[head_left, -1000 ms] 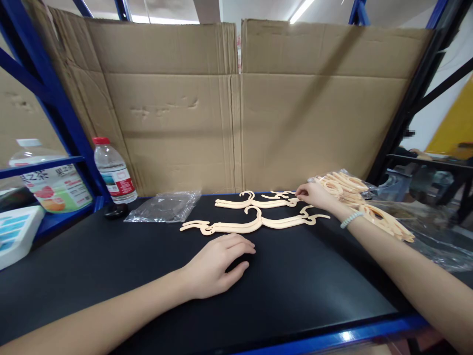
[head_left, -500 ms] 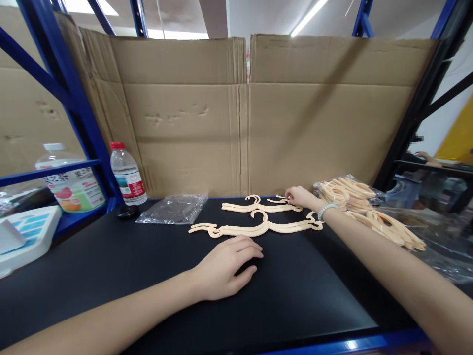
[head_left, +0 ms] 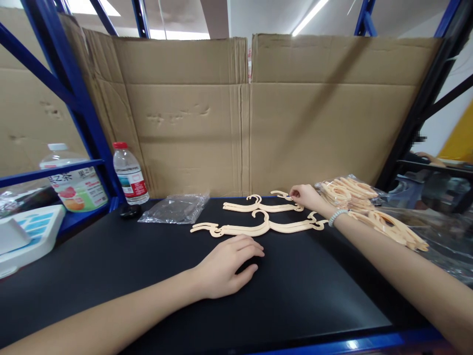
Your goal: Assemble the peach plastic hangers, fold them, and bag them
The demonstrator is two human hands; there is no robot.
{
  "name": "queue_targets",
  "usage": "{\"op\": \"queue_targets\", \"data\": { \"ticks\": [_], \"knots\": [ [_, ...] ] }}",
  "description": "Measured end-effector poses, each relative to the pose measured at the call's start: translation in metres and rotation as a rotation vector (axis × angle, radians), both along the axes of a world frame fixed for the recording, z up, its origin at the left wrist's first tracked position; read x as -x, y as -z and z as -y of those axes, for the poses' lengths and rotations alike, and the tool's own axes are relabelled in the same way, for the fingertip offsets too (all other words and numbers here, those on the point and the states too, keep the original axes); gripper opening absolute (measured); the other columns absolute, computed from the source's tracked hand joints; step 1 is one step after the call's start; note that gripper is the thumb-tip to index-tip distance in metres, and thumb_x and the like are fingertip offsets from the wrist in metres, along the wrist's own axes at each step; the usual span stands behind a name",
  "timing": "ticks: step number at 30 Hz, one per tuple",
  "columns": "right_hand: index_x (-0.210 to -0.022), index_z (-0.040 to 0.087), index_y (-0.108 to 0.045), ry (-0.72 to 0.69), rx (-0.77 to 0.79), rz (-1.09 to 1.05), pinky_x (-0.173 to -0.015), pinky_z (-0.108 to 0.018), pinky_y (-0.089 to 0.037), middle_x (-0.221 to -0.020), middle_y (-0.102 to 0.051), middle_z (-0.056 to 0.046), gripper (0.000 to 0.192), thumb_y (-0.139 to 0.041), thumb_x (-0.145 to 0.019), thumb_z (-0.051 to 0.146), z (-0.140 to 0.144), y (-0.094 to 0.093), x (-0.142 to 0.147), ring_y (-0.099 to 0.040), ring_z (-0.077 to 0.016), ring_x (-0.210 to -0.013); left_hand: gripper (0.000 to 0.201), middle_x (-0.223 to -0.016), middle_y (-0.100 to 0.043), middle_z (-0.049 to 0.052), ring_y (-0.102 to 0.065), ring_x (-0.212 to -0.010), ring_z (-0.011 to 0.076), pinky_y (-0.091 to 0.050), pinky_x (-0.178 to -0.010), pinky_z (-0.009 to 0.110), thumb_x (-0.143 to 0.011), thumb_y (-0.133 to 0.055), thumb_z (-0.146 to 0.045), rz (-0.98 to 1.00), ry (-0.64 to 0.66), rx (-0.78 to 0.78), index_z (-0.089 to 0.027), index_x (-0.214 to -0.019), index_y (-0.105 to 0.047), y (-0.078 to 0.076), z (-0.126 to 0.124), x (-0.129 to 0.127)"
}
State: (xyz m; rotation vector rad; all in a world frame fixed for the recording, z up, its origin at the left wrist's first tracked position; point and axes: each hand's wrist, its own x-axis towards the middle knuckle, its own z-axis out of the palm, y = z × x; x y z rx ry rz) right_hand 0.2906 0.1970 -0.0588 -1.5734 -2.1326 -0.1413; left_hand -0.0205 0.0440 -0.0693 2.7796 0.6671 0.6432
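Hangers (head_left: 263, 207) of pale plastic lie flat in two rows on the black surface (head_left: 303, 291), the right hand (head_left: 306, 196) pinching the far row's end with narrowed fingers, while the left hand (head_left: 226, 266) rests palm-down, empty, just before them.

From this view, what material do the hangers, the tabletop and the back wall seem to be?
The hangers under the right hand look like thin moulded plastic: uniform cream colour, smooth curls, flat profile; wood cannot be ruled out. The tabletop seems a matte black mat or laminate, with almost no glare. The back wall is plainly corrugated cardboard: brown, creased, with fold lines.
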Motion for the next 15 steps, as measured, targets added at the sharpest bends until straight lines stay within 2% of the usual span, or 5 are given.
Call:
{"op": "queue_targets", "data": {
  "ticks": [4, 8, 12, 15],
  "knots": [
    [-0.078, 0.016, -0.066, -0.055, -0.032, -0.161, -0.064, -0.024, -0.048, -0.076, -0.070, -0.005, 0.014, -0.052, -0.076, 0.014, 0.016, -0.001, 0.005, -0.064, -0.0155, -0.070, 0.027, -0.113, -0.064, 0.007, -0.057, -0.107, 0.0208, -0.045, -0.095, 0.037, -0.086, -0.049, -0.017, 0.086, -0.053, 0.105, -0.021, -0.110, -0.060, 0.000, -0.002, 0.000],
    [-0.081, 0.016, -0.065, -0.145, -0.008, -0.293, -0.066, -0.024, -0.051, -0.078, -0.071, -0.004, 0.011, -0.055, -0.076, 0.018, 0.041, -0.004, 0.028, -0.065, -0.0141, -0.070, 0.022, -0.107, -0.066, 0.008, -0.062, -0.095, 0.0204, -0.051, -0.082, 0.035, -0.087, -0.050, -0.025, 0.262, -0.212, 0.365, -0.020, -0.106, -0.061, 0.001, -0.006, -0.003],
    [-0.080, 0.016, -0.064, -0.405, 0.109, -0.545, -0.065, -0.026, -0.052, -0.077, -0.069, -0.004, 0.009, -0.059, -0.074, 0.020, 0.080, -0.011, 0.064, -0.064, -0.0150, -0.072, 0.032, -0.100, -0.065, 0.011, -0.064, -0.079, 0.0179, -0.052, -0.067, 0.031, -0.087, -0.051, -0.037, 0.458, -0.268, 0.643, -0.015, -0.110, -0.055, 0.002, -0.008, -0.009],
    [-0.080, 0.018, -0.064, -0.548, 0.182, -0.604, -0.063, -0.025, -0.051, -0.078, -0.067, -0.002, 0.006, -0.059, -0.076, 0.020, 0.111, -0.017, 0.090, -0.063, -0.0144, -0.072, 0.034, -0.094, -0.065, 0.009, -0.062, -0.069, 0.0149, -0.050, -0.058, 0.027, -0.084, -0.055, -0.041, 0.555, -0.265, 0.708, -0.014, -0.104, -0.055, 0.003, -0.010, -0.012]
  ]
}}
